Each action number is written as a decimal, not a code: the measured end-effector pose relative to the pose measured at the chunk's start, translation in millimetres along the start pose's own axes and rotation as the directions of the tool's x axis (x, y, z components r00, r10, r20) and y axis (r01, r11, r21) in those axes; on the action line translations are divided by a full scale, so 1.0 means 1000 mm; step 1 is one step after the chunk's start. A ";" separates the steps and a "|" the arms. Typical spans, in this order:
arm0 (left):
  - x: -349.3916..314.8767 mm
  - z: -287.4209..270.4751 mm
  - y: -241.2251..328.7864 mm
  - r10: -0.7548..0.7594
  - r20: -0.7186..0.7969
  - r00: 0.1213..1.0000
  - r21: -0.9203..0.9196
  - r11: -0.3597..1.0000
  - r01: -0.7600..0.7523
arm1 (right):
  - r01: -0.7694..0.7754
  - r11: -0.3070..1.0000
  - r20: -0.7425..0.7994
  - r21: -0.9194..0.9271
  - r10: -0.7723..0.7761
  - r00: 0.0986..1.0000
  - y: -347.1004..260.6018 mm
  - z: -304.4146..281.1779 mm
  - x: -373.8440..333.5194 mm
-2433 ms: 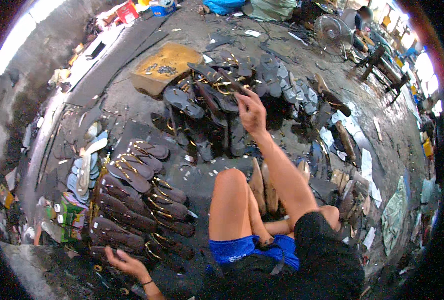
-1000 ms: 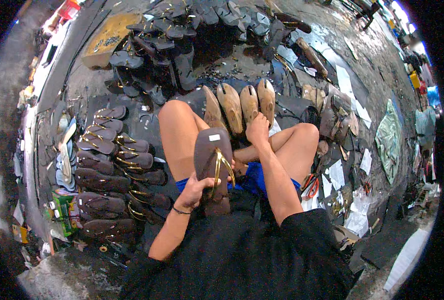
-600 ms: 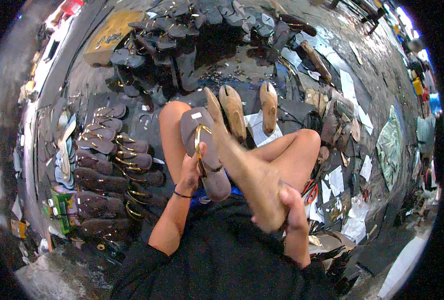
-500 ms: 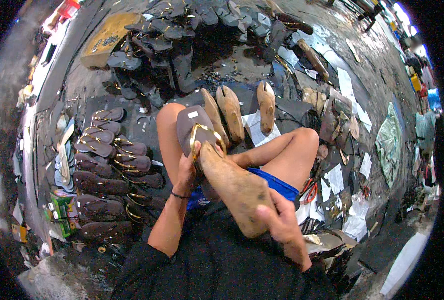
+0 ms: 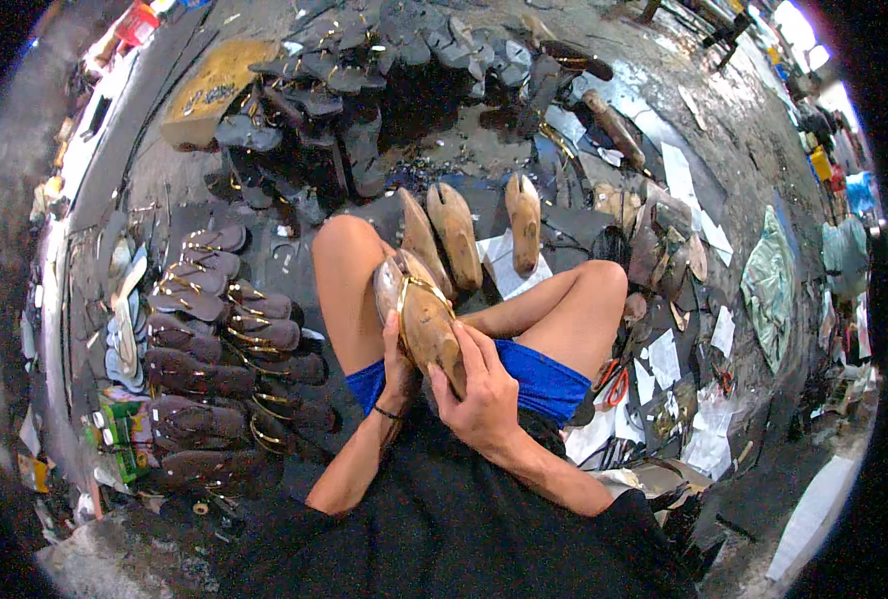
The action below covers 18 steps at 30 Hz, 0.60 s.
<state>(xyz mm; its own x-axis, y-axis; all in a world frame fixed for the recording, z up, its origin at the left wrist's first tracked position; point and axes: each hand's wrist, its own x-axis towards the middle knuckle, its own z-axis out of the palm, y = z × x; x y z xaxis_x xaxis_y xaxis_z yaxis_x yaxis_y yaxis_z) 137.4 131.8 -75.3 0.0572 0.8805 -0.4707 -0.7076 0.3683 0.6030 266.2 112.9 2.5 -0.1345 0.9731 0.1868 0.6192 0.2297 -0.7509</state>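
Between my knees a brown wooden shoe last (image 5: 432,324) lies lengthwise, its split toe end pointing away from me. A gold sandal strap (image 5: 413,285) runs over its front part; the sandal's sole is mostly hidden beneath the wood. My left hand (image 5: 398,367) is closed round the near left side, thumb along the edge. My right hand (image 5: 481,387) grips the heel end, with fingers on top. Just beyond stand more wooden lasts: a slim one (image 5: 421,240), a split-toed one (image 5: 455,240) and another (image 5: 524,228) beside a white sheet.
Rows of dark sandals with gold straps (image 5: 201,367) lie at my left. Farther off is a heap of sandals (image 5: 339,65) near a yellowish block (image 5: 209,90). Red-handled scissors (image 5: 616,385), paper scraps (image 5: 664,351) and a pale green cloth (image 5: 769,290) lie to the right.
The last has slid toward the sandal's toe and turned sole-down, so the strap now crosses its top. My right hand moved up and inward along the heel; the left shifted slightly nearer.
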 end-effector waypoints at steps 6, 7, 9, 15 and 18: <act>0.033 0.023 0.031 0.135 0.039 0.990 0.348 0.927 -0.140 | 0.110 0.991 -0.186 -0.074 -0.122 0.975 0.001 -0.008 0.030; 0.031 0.029 0.030 0.194 0.090 0.977 0.398 0.892 -0.214 | 0.116 0.989 -0.179 -0.096 -0.131 0.975 0.005 -0.005 0.030; 0.027 0.039 0.033 0.243 0.167 0.956 0.458 0.839 -0.293 | 0.114 0.987 -0.144 -0.117 -0.130 0.981 0.009 -0.004 0.032; 0.028 0.029 0.049 -0.015 0.109 0.994 0.263 0.965 -0.015 | -0.033 0.995 0.147 0.089 0.019 0.989 0.014 -0.019 0.020; 0.022 0.028 0.049 0.006 0.109 0.994 0.421 0.906 -0.051 | -0.096 0.993 0.203 0.073 0.080 0.976 0.024 -0.013 0.006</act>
<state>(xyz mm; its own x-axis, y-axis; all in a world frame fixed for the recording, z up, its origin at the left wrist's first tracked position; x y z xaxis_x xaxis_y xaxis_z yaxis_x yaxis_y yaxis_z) 123.4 177.5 -38.3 0.1298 0.9098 -0.3943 -0.3475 0.4142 0.8413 290.1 124.5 -6.1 -0.2389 0.9710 -0.0063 0.5712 0.1353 -0.8096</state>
